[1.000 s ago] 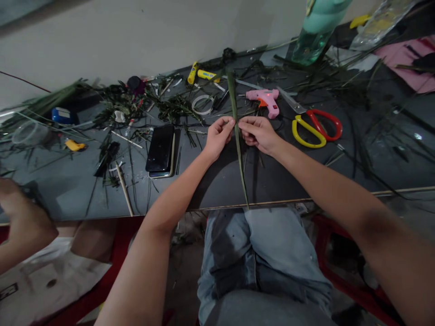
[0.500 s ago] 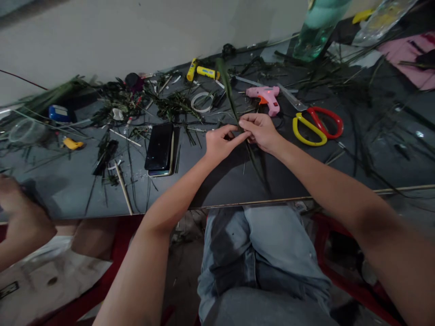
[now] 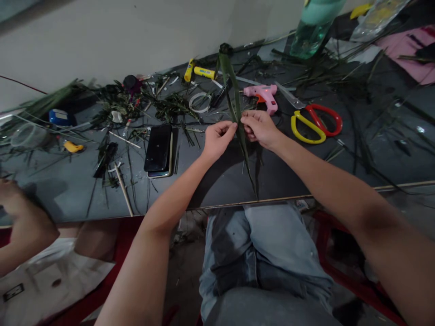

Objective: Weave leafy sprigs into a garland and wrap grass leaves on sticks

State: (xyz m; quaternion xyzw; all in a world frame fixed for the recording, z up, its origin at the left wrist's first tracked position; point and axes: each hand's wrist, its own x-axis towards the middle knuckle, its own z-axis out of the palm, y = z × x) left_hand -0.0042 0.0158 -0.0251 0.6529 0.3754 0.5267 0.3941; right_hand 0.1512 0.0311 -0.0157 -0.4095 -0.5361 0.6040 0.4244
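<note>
Fingers point(image 3: 232, 130) of left hand point(image 3: 217, 139) and right hand point(image 3: 261, 129) pinch a green leaf point(image 3: 242, 141), seemingly split.

Room for passing is left over bare desk point(image 3: 217, 183) on both sides of the near end of the leaf point(image 3: 241, 134). At its middle, the way is closed by the left hand point(image 3: 220, 137) and the right hand point(image 3: 261, 129). Right of the leaf, passage is obstructed by the glue gun point(image 3: 263, 93) and, farther out, the scissors point(image 3: 302, 107). Well left of it, the way is blocked by the phone point(image 3: 158, 148); left of its far part, by plant scraps point(image 3: 173, 106).
</note>
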